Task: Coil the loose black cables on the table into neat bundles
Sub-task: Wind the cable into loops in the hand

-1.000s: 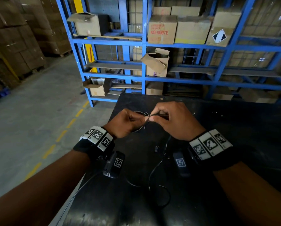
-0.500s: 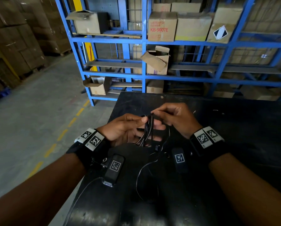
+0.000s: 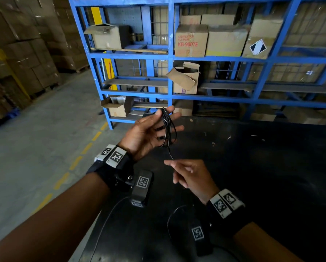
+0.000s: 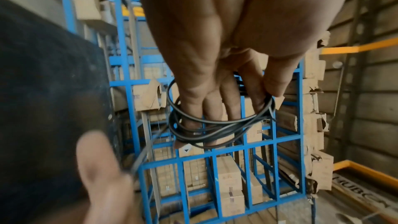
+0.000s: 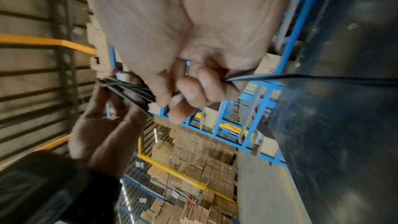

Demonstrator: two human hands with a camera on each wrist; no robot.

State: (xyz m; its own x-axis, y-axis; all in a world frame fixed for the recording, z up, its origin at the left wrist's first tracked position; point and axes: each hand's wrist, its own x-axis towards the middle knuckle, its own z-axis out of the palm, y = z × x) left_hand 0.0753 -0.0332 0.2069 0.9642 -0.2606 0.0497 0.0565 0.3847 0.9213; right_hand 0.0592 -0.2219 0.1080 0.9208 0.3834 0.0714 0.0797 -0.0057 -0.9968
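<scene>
A thin black cable [image 3: 168, 127] is wound in several loops round the straight fingers of my left hand [image 3: 149, 129], which is raised palm-up over the far edge of the black table [image 3: 271, 167]. In the left wrist view the coil [image 4: 215, 125] circles the fingers of the left hand [image 4: 215, 74] and the thumb pinches it against the index finger. A loose tail [image 3: 170, 154] drops from the coil to my right hand [image 3: 188, 174], lower and nearer me. In the right wrist view the right hand's [image 5: 189, 91] curled fingers grip the tail [image 5: 280, 76].
A blue steel rack [image 3: 169, 59] loaded with cardboard boxes [image 3: 191, 41] stands just behind the table. To the left is concrete floor [image 3: 45, 148] with a dashed yellow line, past the table's left edge. Stacked cartons fill the far left.
The hands were close together over the table. The left hand has risen and spread with the loops round its fingers; the right has dropped back toward me with the tail.
</scene>
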